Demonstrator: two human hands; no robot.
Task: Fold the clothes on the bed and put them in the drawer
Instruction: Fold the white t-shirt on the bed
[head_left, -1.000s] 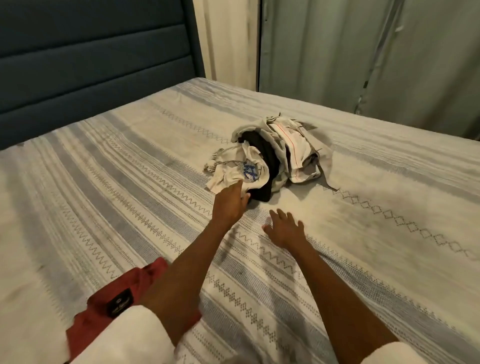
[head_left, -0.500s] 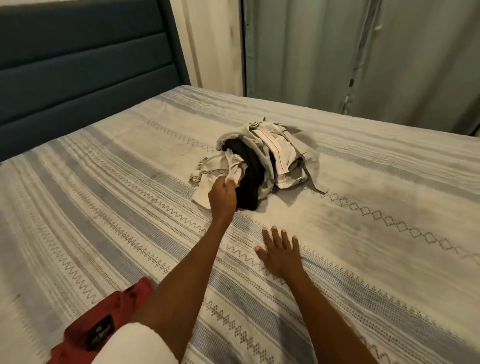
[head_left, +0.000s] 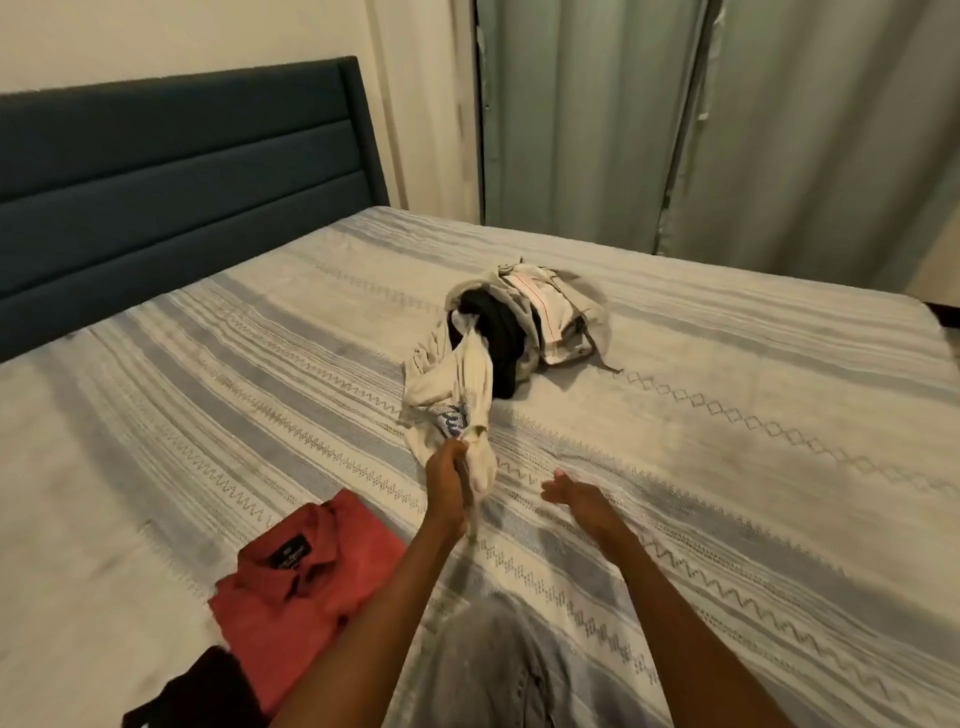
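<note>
Overhead: striped bedspread (head_left: 727, 467), navy headboard (head_left: 182, 182), curtains (head_left: 779, 130); left hand (head_left: 449, 483) clutches white garment (head_left: 462, 395); right hand (head_left: 579, 501) released.

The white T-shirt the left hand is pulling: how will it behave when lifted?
Probably floppy: the white T-shirt bunches into a rope where the left hand grips it. Likely light. Its far end lies on the clothes pile, so it may drag pieces along.

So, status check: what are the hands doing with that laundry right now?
Left hand grips cream printed T-shirt, stretched out from crumpled clothes pile. Right hand open, empty. Folded red collared shirt lies beside left arm.
</note>
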